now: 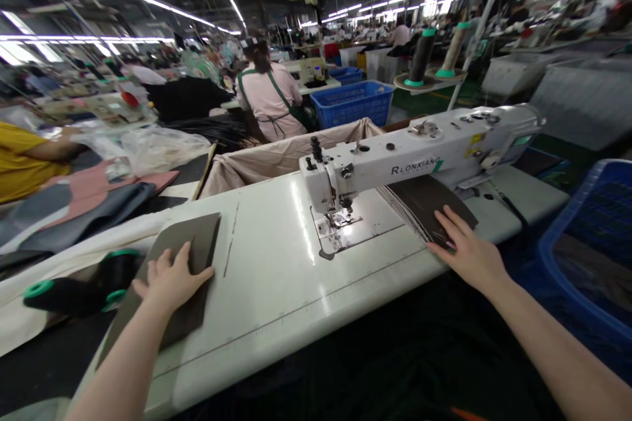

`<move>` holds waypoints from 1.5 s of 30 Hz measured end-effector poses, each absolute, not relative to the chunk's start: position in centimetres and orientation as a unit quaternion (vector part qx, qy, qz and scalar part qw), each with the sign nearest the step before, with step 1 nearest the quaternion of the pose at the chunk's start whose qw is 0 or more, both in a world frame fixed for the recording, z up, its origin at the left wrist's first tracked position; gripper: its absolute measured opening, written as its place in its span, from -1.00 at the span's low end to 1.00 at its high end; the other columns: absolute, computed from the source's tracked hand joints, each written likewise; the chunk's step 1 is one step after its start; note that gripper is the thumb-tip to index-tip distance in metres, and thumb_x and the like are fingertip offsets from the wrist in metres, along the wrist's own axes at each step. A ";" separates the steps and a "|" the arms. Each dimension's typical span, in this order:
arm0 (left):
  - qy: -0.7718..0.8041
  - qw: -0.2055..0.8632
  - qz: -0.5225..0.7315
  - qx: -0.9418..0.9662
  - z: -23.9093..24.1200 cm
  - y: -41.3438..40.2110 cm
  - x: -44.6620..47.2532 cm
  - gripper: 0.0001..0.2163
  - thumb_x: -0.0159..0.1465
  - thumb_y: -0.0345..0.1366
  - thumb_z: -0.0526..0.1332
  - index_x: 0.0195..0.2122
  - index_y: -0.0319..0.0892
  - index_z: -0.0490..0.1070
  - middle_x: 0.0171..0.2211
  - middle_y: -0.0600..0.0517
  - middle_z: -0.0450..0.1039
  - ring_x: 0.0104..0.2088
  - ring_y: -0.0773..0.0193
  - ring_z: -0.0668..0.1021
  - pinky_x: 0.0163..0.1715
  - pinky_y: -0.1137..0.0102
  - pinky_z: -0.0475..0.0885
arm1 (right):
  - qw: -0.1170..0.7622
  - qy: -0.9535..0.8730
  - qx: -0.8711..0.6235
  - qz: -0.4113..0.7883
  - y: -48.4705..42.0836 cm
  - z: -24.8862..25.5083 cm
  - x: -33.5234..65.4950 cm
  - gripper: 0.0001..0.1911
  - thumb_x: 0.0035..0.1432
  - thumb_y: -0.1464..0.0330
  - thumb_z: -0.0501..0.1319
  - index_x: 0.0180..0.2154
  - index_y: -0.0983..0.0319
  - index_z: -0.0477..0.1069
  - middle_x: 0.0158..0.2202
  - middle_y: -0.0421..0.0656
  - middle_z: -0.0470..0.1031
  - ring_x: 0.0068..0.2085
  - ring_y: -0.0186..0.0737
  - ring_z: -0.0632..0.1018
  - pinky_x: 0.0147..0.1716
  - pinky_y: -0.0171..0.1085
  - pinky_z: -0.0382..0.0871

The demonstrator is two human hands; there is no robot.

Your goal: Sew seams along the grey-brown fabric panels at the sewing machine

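A white sewing machine [419, 151] stands on a white worktable [276, 276]. My left hand [170, 279] lies flat, fingers spread, on a stack of grey-brown fabric pieces [195, 237] at the table's left end. My right hand [469, 253] rests with fingers stretched out on a stack of dark fabric pieces [424, 200] lying under the machine's arm, right of the needle [338, 214]. Neither hand grips anything.
Black thread spools [74, 289] lie at the left edge. A cloth-lined bin [276, 154] sits behind the table. A blue crate [587, 256] is at my right. A person in pink [269, 99] works ahead; a person's yellow sleeve [20, 158] shows at left.
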State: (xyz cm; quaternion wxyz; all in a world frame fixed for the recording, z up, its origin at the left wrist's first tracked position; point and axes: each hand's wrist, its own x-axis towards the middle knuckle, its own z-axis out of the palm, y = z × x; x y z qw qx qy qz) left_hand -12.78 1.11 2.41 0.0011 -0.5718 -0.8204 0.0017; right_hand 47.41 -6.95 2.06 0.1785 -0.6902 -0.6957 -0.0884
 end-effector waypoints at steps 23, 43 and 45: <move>-0.319 -0.216 -0.164 -0.908 2.7 -5.1 18.5 -0.49 0.37 -0.18 0.07 0.33 -0.03 0.00 0.32 -0.03 0.10 0.32 0.17 0.14 0.26 0.16 0.18 | 0.053 -0.920 -0.308 0.235 -15.0 4.5 32.7 -0.79 0.08 0.19 0.29 -0.34 0.21 0.44 -0.36 -0.19 0.55 -0.44 -0.22 0.50 -0.56 -0.26 0.12; -0.519 -0.090 -0.077 -0.846 -0.4 -4.6 7.6 -0.55 0.36 -0.20 0.05 0.28 0.04 0.12 0.34 -0.01 0.04 0.32 0.05 0.13 0.25 0.01 0.13 | 0.100 -0.863 -0.470 0.154 1.6 -1.3 32.7 -0.44 0.23 0.33 0.10 0.26 0.07 0.14 0.29 -0.15 0.20 -0.01 -0.07 0.52 -0.08 -0.14 0.39; -0.487 -0.114 -0.084 -0.862 -0.4 -3.1 8.3 -0.59 0.37 -0.23 0.04 0.23 -0.06 0.18 0.34 -0.02 0.04 0.33 0.10 0.10 0.29 0.04 0.06 | 0.100 -0.860 -0.476 0.157 1.5 -1.4 32.9 -0.45 0.25 0.33 0.08 0.26 0.09 0.13 0.29 -0.14 0.19 0.00 -0.06 0.51 -0.06 -0.12 0.38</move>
